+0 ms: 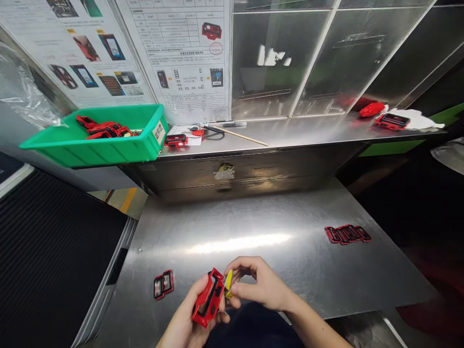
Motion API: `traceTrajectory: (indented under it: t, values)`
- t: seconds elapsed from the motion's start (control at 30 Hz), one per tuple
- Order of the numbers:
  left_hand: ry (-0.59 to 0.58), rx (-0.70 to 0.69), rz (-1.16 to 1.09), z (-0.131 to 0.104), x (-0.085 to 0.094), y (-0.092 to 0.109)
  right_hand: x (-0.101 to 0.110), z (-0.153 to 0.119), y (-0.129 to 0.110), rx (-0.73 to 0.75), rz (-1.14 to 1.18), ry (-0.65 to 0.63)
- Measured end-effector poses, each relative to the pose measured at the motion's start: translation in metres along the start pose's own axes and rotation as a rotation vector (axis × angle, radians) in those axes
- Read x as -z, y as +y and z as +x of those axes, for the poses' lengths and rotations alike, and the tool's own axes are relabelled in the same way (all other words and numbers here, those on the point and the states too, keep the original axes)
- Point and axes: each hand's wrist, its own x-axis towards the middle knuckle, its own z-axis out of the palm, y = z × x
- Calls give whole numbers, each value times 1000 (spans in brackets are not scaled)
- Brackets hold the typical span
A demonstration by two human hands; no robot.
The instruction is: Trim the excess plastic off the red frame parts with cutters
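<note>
My left hand (183, 319) grips a red and black plastic frame (208, 297), held upright on its edge just above the near edge of the steel table (253, 227). Pinched in my right hand (259, 285) is a small yellow piece (228, 282), which touches the right side of the frame. A second red frame (163, 284) lies flat on the table to the left of my hands. A row of overlapping red frames (348, 234) lies at the right of the table.
A green bin (108, 145) holding several red frames sits on the raised shelf at left. On that shelf lie a red part (176, 140), a thin wooden stick (242, 137) and, far right, more red parts (391, 121) on white cloth. Instruction sheets (181, 53) hang behind. A black mat (50, 246) lies left.
</note>
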Motion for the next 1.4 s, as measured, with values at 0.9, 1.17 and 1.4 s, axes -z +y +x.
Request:
traceTrajectory:
  t: [0.9,1.17,1.4]
  values:
    - [143,-10,188,1,6,-11,-30,-6,-33,353,-374,67]
    - [173,-43,171,-1,3,-12,-28,-7,-39,409,-467,51]
    - [211,-17,210,-2,-1,-11,-26,-4,-45,403,-554,-43]
